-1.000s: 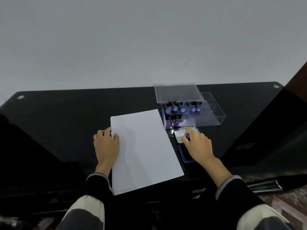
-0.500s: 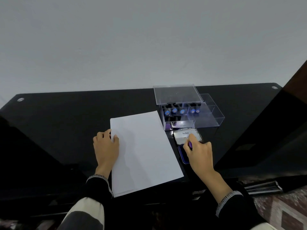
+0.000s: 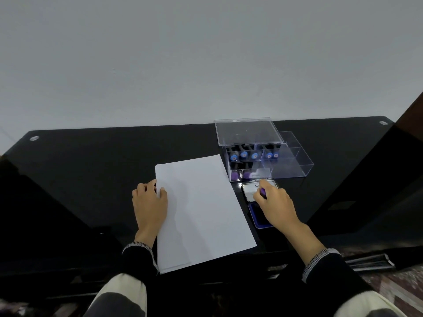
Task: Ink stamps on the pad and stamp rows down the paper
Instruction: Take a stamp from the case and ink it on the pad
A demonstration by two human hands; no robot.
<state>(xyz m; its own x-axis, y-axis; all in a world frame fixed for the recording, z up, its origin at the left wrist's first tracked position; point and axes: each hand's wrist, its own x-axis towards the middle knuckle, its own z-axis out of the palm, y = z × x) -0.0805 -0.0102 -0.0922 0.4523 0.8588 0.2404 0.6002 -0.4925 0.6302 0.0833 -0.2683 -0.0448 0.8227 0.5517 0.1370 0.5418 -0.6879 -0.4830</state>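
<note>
Right hand (image 3: 273,203) pinches a small purple stamp (image 3: 263,191) in curled fingers, held over the open ink pad (image 3: 259,217), which sits on the black tabletop (image 3: 91,170) just right of the paper (image 3: 201,209). Pad lid (image 3: 249,191) is flipped back toward the clear box (image 3: 267,156). Left hand (image 3: 150,202) lies on the paper's left edge, thumb on the sheet and fingers loosely curled beside it, pinning it rather than gripping. Paper is blank, no prints yet, so this reads as the first inking. Handling guess: stamp is light and rigid, best pinched high on the handle so fingers stay off the inked face; the paper is thin and will skate on the glossy top, so keep it pinned. It looks like a small stack, lower edges stepped. Pad tin is light, may shift under a hard press. Hard to tell: whether the stamp face is touching the pad, since the hand covers it. Stamp design not visible. More stamps (image 3: 243,154) stand in the box, count unclear through the plastic.
</note>
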